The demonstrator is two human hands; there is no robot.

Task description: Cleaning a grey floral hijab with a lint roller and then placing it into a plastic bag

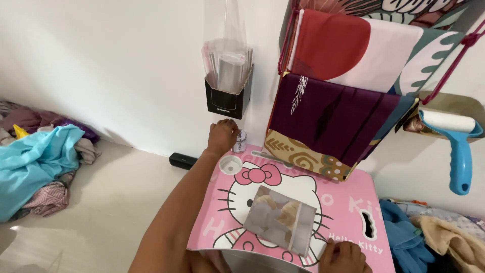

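Note:
My left hand (pixel 221 135) reaches to the far left corner of a small pink cartoon-printed table (pixel 348 202) and grips a small white roll of tape (pixel 240 141) standing there. My right hand (pixel 344 257) rests at the table's near edge, fingers on the lower corner of a clear-wrapped folded cloth packet (pixel 281 219) that lies on the middle of the tabletop. A round cup recess (pixel 231 164) sits in the table just below my left hand.
A black box of clear plastic bags (pixel 228 88) hangs on the white wall. Folded patterned fabrics (pixel 333 106) hang on a rack at right, beside a blue lint roller (pixel 454 146). Clothes piles (pixel 40 162) lie left and right. A black bar (pixel 183 161) lies by the wall.

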